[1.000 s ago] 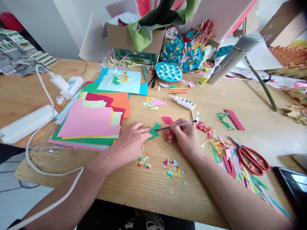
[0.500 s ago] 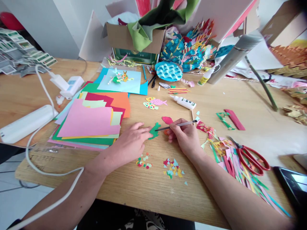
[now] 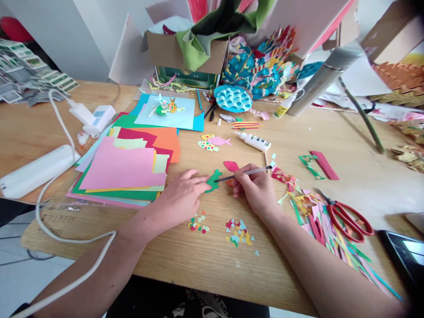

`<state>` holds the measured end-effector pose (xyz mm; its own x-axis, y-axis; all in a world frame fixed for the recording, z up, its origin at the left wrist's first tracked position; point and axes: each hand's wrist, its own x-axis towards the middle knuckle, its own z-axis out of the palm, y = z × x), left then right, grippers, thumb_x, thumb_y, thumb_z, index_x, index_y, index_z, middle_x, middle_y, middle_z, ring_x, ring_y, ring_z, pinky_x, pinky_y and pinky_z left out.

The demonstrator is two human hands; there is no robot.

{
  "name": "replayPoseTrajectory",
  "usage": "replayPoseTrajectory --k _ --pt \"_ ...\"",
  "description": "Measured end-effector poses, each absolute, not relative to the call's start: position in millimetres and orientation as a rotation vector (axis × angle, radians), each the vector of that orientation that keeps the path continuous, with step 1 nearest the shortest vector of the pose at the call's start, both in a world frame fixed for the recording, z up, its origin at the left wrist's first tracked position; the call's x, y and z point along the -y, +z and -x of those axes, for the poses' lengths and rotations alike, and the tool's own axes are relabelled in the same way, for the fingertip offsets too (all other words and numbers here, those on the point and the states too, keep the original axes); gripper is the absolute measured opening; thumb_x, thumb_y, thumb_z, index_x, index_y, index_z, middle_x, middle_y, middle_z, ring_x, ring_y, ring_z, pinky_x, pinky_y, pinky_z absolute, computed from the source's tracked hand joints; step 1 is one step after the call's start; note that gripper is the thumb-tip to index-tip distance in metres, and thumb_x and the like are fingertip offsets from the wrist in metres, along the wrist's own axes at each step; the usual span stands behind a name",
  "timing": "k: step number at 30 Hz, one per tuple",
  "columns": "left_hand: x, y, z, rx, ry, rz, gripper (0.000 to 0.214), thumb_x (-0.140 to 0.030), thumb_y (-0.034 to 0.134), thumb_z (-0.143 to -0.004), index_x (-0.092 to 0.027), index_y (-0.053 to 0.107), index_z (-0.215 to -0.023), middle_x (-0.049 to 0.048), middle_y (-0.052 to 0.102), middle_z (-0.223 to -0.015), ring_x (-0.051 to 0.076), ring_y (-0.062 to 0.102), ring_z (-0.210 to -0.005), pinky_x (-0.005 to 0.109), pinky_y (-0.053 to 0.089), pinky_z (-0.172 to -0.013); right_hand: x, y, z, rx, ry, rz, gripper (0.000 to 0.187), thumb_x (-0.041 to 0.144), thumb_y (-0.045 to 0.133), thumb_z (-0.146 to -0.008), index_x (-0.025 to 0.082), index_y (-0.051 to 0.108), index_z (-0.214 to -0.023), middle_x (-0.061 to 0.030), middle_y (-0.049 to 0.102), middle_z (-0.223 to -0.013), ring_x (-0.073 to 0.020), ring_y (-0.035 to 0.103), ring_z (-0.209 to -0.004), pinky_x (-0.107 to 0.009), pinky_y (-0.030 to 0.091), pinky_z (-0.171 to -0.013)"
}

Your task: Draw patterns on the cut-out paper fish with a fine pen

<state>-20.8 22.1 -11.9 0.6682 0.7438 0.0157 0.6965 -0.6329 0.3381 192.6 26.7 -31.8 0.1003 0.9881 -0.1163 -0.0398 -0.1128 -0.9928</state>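
Left hand (image 3: 184, 196) flat, right hand (image 3: 254, 191) around a pen (image 3: 252, 172), green paper fish (image 3: 213, 181) between

From the head view, we see our left hand lying palm down, fingers loosely extended and closed on nothing, the fingertips at the near-left edge of the green fish. Our right hand pinches the pen between thumb and fingers; its tip meets the fish's body, though we cannot tell whether it presses or just hovers.

The fish lies on the tabletop (image 3: 172, 260), right between the two hands. We judge it very light and thin — bendy, easily creased or torn, and likely to slide under the pen unless held down. Best to press the body flat with fingertips, and to lift it by an edge of the body rather than by its narrow fins.

Just beyond our right fingers lies a red paper fish (image 3: 231, 166); farther off is a white glue bottle (image 3: 255, 141). Nearer us than the hands sit round paper dots (image 3: 198, 224) and small cut scraps (image 3: 240, 232) — both loose. Red-handled scissors (image 3: 351, 223) rest right of our right forearm.
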Motion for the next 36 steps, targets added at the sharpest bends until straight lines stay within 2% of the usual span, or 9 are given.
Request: replayPoseTrajectory --k 36 --pt "-21.7 -10.4 20.6 -1.139 0.205 -2.607 0.054 0.003 0.046 -0.076 -0.017 0.066 -0.122 0.0057 0.058 -0.141 0.025 0.043 -0.136 0.046 0.039 -0.113 -25.5 -27.2 -192.0 1.025 1.258 1.352 0.021 0.030 0.072 -0.066 0.021 0.053 -0.067 0.0035 0.061 -0.049 -0.0100 0.051 -0.033 -0.019 0.044 -0.030"
